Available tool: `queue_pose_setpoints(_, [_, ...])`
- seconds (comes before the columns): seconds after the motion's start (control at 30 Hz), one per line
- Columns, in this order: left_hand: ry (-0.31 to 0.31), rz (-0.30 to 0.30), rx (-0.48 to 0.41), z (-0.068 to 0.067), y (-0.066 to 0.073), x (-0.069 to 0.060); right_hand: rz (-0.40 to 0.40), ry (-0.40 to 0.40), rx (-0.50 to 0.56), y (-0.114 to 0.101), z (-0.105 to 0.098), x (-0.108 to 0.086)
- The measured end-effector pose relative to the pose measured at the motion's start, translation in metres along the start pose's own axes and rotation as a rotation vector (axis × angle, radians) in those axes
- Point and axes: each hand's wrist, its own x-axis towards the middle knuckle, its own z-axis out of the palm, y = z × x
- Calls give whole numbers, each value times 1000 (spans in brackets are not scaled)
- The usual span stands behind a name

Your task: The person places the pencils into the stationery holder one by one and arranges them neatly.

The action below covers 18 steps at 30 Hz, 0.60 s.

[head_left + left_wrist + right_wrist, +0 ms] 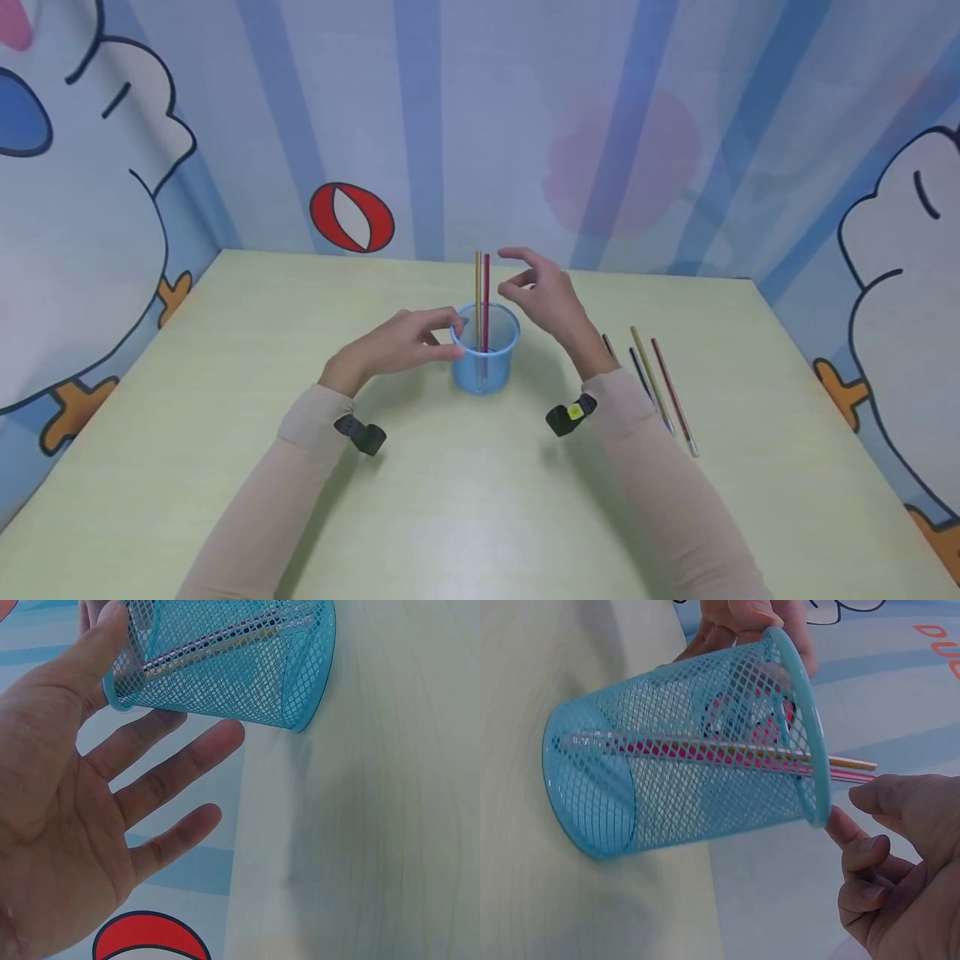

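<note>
Your left hand (393, 340), just left of centre in the head view, pinches the rim of the blue mesh cup (498, 372) between thumb and forefinger, and the left wrist view shows your other fingers spread loosely below it. The cup stands upright on the pale table (450, 508), around the middle of the frame, with a yellow pencil (477, 279) and a red pencil (487, 283) in it, side by side and rising well above the rim. Your right hand (551, 296) hangs just to the right of their upper ends, a small gap between its fingertips and the red one; it grips nothing, its forefinger reaching out toward the left and, in the right wrist view, some of its other fingers loosely bent. Right of centre in the head view, beside your right sleeve (678, 500), more pencils lie on the table: a red one (673, 394) farthest right, a yellow-green one (651, 375) next to it, a dark blue one (641, 375) beside that, and a dark one (609, 346) partly hidden by your wrist. Behind the table hangs a blue striped backdrop (495, 125), with a red-and-white ball printed left of centre.
</note>
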Motion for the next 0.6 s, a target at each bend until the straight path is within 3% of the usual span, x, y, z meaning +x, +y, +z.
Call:
queue_pose_setpoints(0.3, [-5,2,9,-1,2,0,9,-46,-90,11,-28,-9])
queue_pose_setpoints(0.6, [2,0,31,-1,5,0,90,-91,-143,30,-48,-21])
